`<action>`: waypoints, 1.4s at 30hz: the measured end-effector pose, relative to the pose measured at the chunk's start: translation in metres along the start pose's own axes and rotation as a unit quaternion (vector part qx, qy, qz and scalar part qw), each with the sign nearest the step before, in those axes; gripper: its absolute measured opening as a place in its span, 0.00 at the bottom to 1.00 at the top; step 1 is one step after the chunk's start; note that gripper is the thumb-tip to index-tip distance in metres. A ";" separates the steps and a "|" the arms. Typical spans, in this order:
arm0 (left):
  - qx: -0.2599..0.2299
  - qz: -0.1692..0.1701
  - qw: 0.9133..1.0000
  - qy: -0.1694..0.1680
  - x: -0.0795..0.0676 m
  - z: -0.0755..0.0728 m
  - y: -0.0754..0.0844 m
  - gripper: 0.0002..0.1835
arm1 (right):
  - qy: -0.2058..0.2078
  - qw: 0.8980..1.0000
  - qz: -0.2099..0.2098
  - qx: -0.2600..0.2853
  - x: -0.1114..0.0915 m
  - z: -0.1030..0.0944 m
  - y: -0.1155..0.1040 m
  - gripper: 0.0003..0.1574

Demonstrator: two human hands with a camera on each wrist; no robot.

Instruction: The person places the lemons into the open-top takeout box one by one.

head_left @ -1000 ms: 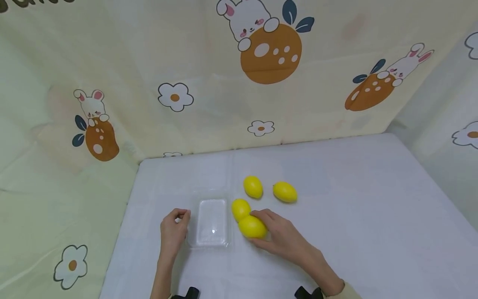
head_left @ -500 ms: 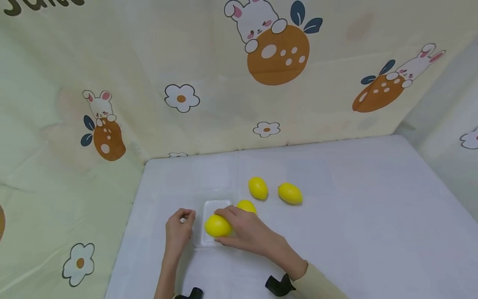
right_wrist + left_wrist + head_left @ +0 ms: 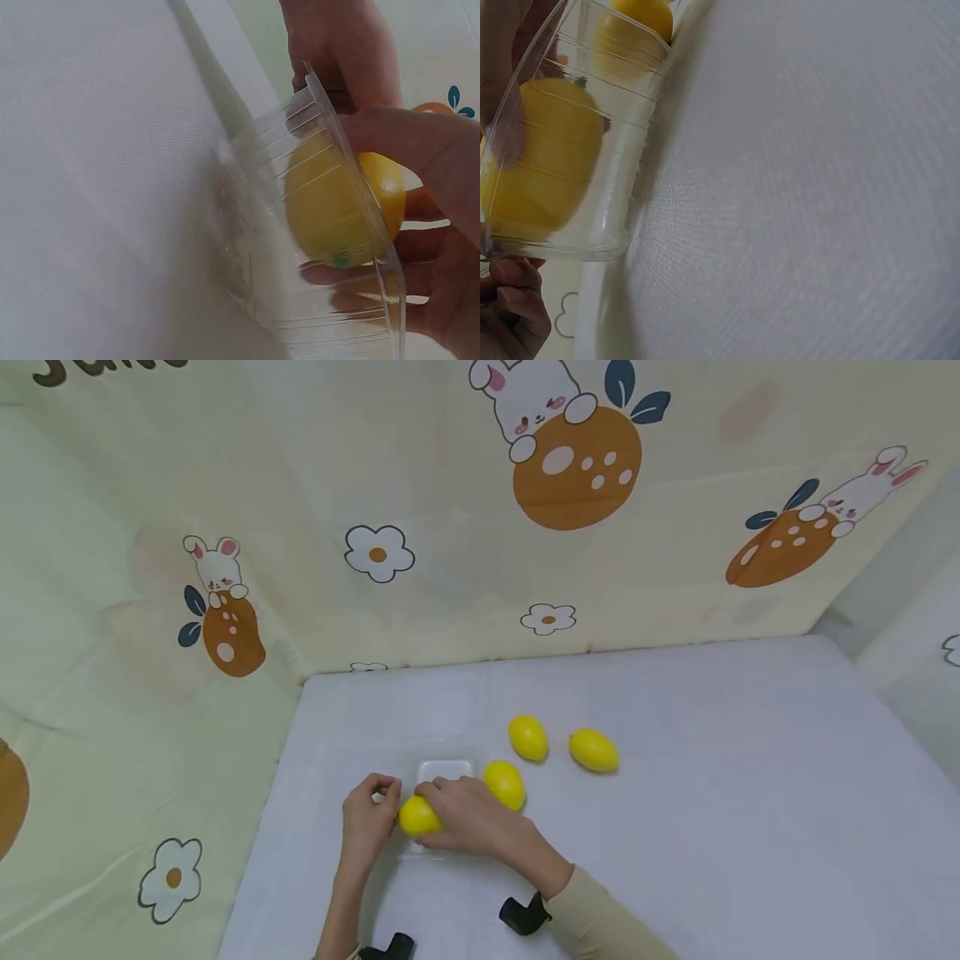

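Note:
A clear plastic container (image 3: 446, 768) with a ridged wall stands on the white table. My left hand (image 3: 367, 820) pinches its left rim between thumb and fingertips. From the right, my right hand (image 3: 474, 814) grips a yellow lemon (image 3: 417, 817) with fingers and thumb. In the right wrist view the lemon (image 3: 330, 206) is partly below the rim, seen through the container wall (image 3: 262, 150), with fingers around it. A second lemon (image 3: 505, 785) lies just right of the container, partly behind the right hand. Much of the container is hidden by that hand.
Two more lemons, one (image 3: 528, 737) behind the container's right side and another (image 3: 594, 750) further right, lie on the table (image 3: 720, 793). A cream curtain (image 3: 442, 477) with rabbit and flower prints hangs at the table's far and left edges.
My right hand has carried the gripped lemon leftward from beside the container to inside it, near the left hand. The left hand still pinches the rim. The head view has shifted slightly.

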State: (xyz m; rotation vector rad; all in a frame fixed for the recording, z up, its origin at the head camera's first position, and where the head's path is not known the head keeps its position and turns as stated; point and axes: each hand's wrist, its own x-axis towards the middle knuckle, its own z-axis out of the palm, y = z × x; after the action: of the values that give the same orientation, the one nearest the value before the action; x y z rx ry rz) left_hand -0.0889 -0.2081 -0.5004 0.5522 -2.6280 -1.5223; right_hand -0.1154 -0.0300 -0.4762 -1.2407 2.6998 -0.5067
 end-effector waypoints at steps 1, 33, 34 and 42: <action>-0.002 0.000 1.000 -0.001 -0.001 0.000 0.000 0.11 | -0.012 1.000 0.005 0.006 0.000 0.001 0.000 0.34; 0.029 -0.001 0.999 0.013 -0.002 0.001 -0.004 0.10 | 0.111 0.991 -0.066 0.042 -0.037 -0.013 0.014 0.21; 0.029 0.000 0.999 0.014 -0.001 0.001 -0.004 0.10 | 0.134 0.988 -0.067 0.043 -0.041 -0.016 0.017 0.21; 0.021 0.003 1.000 0.010 0.001 0.000 -0.001 0.10 | 0.208 0.978 -0.008 0.027 -0.069 -0.034 0.046 0.33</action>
State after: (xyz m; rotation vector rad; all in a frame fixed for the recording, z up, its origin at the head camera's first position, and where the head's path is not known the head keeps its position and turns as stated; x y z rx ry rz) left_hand -0.0896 -0.2094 -0.5014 0.5587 -2.6511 -1.4548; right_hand -0.1116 0.0581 -0.4627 -1.2614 2.9834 -0.9288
